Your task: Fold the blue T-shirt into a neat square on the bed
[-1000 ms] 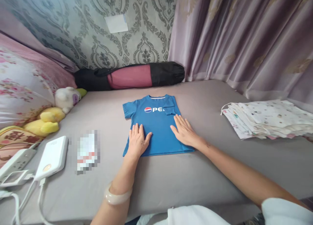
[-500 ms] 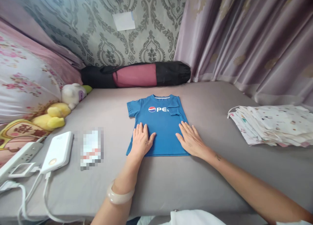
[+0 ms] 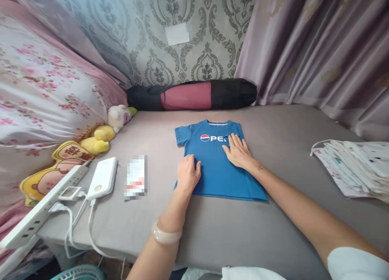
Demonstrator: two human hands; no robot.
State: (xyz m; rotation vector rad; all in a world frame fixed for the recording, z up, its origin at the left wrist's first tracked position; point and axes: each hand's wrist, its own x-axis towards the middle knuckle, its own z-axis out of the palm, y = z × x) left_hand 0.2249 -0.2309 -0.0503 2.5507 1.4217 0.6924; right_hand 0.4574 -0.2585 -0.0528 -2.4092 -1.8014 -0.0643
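blue T-shirt (image 3: 214, 166): soft knit, laid flat on smooth grey bed sheet (image 3: 273, 215), its right side folded in, logo lettering partly hidden | left hand (image 3: 188, 175): fingers curled, pressed on the shirt's left edge, nothing gripped | right hand (image 3: 238, 151): spread flat over the folded side | stack of printed cloths (image 3: 355, 166): well right of it, cut off by frame edge

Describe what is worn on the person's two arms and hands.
Both hands are bare, with no gloves or rings visible. The left hand has a pale, smooth, glossy bangle around the wrist. The right hand wears nothing; a small dark mark shows near its wrist. A white sleeve covers the right upper arm.
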